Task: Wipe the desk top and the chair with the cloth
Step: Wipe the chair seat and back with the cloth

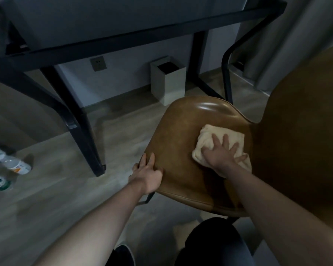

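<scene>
Pressing flat, the right hand (220,154) spreads on the cloth (210,137); the left hand (147,174) grips the chair (181,141) edge.

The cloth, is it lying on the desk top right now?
No, the cream cloth lies on the brown chair seat, pressed flat under the right hand, while the desk stands apart behind it.

Home room: desk (104,22), curtain (296,35), wastebasket (168,83).

White bin (168,81), wall socket (98,63), floor bottles (17,167)
</scene>
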{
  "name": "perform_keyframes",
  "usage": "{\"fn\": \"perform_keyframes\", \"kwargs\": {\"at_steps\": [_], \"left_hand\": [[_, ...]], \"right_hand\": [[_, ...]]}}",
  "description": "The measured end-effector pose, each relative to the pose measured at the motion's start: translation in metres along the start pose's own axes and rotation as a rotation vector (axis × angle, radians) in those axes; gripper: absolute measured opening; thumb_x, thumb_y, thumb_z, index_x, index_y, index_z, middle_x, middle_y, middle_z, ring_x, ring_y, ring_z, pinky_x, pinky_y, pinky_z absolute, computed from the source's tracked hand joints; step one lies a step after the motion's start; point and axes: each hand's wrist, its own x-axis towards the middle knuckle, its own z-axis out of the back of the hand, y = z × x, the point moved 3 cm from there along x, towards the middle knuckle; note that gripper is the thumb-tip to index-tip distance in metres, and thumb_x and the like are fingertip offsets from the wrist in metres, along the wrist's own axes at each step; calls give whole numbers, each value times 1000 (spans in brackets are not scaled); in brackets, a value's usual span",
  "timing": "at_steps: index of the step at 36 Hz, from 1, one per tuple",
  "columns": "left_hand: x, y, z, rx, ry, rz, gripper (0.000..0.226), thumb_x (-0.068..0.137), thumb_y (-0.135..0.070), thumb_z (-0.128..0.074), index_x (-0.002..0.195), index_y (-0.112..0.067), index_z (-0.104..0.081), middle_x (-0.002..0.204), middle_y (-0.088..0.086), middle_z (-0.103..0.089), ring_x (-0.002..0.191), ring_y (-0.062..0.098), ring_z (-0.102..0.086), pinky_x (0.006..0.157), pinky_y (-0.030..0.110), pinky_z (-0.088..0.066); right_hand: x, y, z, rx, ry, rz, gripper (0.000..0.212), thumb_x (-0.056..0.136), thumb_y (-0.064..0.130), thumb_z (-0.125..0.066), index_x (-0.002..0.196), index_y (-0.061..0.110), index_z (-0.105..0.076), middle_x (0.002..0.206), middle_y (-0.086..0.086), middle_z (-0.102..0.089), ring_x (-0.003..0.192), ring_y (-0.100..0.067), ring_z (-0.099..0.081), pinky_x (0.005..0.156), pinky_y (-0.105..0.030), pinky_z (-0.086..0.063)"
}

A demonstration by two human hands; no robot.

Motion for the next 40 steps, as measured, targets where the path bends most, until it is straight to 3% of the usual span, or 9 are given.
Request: {"fn": "perform_keyframes", "kwargs": {"at_steps": [5,11,14,22,26,31,34,37,40], "left_hand": [[5,2,-2,4,-16,-2,71,101,-55,-30,162,-39,3,170,-10,12,156,32,2,126,46,-14],[7,2,-3,4,-12,2,72,100,-56,-30,161,-41,3,170,-12,13,156,30,4,125,47,-15],[6,3,-4,11,-14,0,72,100,-56,-30,161,-40,4,170,-11,13,156,31,3,125,47,-15],[-3,-1,0,-10,-6,2,73,99,-53,-33,162,-39,4,170,-10,12,156,33,1,125,47,-14],[-9,-1,1,-25,-21,-7,73,100,-54,-33,162,-38,1,171,-9,9,156,33,-2,125,46,-16],[-19,1,-1,-88,-84,-12,70,100,-52,-34,163,-36,-7,171,-9,2,156,31,-4,125,44,-15],[-32,6,-10,-201,-181,-9,65,104,-45,-33,164,-29,-13,171,-4,-6,156,30,-6,126,40,-12],[-48,22,-29,-455,-283,39,69,105,-47,-38,163,-19,-13,171,5,-9,155,29,-10,127,38,-10],[-65,33,-51,-866,-254,175,83,95,-58,-54,159,-17,-18,158,11,-35,140,33,-43,119,47,-34]], "right_hand": [[40,13,25,27,-7,-62,76,96,68,-35,160,45,0,168,8,19,152,-39,21,115,-72,10],[48,9,28,4,-76,0,88,88,79,-41,159,46,-2,169,6,15,152,-41,18,113,-71,11],[40,1,27,-19,-83,41,85,90,76,-41,159,44,-4,170,5,13,154,-39,14,116,-69,11],[-21,-19,9,-56,-32,46,72,94,62,-42,158,44,-14,170,5,5,154,-37,8,119,-60,10],[-64,-38,-11,-69,5,132,69,96,60,-43,157,46,-16,170,7,3,155,-36,7,120,-58,8],[-105,-57,-21,48,98,181,63,99,58,-44,157,41,-25,170,9,-6,155,-30,-1,124,-50,-2],[-128,-51,-20,87,153,209,70,96,64,-49,157,37,-28,169,5,-10,155,-30,-6,124,-46,-6],[-139,-43,-23,90,189,221,78,88,75,-50,156,43,-27,169,6,-9,155,-34,-2,121,-52,-3],[-134,-30,-24,96,240,217,84,82,80,-54,155,47,-27,170,7,-5,154,-39,3,120,-62,-3]]}}
